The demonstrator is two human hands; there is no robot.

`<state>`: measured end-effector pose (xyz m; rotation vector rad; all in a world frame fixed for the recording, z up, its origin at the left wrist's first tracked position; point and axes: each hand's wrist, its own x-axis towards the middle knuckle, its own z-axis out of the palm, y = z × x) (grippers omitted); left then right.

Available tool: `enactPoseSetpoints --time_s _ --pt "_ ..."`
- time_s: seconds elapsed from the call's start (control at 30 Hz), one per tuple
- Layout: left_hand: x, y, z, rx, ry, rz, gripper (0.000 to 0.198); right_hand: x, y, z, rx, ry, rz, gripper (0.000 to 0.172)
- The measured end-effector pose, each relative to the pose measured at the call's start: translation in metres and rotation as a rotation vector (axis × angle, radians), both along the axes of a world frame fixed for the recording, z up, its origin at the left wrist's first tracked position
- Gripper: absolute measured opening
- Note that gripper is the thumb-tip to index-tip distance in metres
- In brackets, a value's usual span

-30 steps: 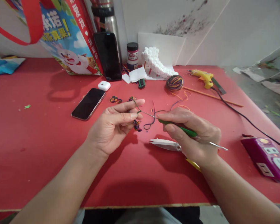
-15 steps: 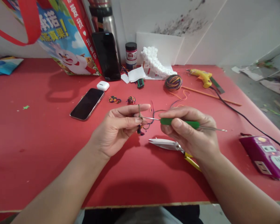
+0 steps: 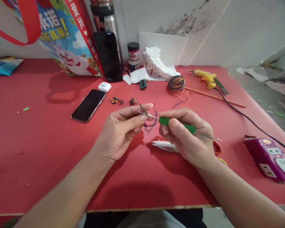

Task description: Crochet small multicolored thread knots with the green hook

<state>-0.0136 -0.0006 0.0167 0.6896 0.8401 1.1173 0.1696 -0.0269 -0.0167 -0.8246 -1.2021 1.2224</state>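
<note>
My right hand [image 3: 188, 136] is closed around the green handle of a double-ended crochet hook [image 3: 177, 124]. The hook's thin metal tip points left and crosses over my left thumb and forefinger. My left hand [image 3: 125, 126] pinches yarn [image 3: 142, 109], with a dark green strand running over the forefinger by the hook tip. Any worked piece inside my left fingers is mostly hidden. Loose multicoloured yarn hangs between the hands. Under my right hand lies a pair of scissors [image 3: 165, 146], its blades showing and its handles partly covered.
A yarn ball [image 3: 176, 83], small yarn bundles [image 3: 133, 101], a phone [image 3: 88, 105] and an earbud case [image 3: 104, 86] lie on the red table [image 3: 49, 164]. A yellow glue gun [image 3: 205, 77] and purple power strip [image 3: 270, 160] are at right. A bag [image 3: 68, 41] stands behind.
The crochet hook has moved left, its tip now past the left forefinger and its handle tilted more. My right hand has shifted left, uncovering the scissors' orange handle.
</note>
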Motion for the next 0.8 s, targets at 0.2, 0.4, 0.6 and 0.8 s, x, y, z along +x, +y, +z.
enactPoseSetpoints --time_s 0.2,0.4,0.6,0.8 --pt "0.002 -0.001 0.000 -0.014 0.009 0.045 0.027 -0.005 -0.004 0.002 0.095 -0.097 -0.098 0.013" --pt "0.012 -0.007 -0.003 -0.056 -0.021 0.175 0.027 -0.018 -0.013 -0.003 0.313 -0.472 -0.287 0.018" --pt "0.013 -0.007 0.000 -0.125 -0.103 0.126 0.024 -0.018 -0.010 -0.008 0.494 -0.548 -0.246 0.032" --pt "-0.006 0.006 0.005 -0.135 -0.061 0.045 0.026 -0.002 -0.001 0.001 0.524 -0.494 -0.148 0.027"
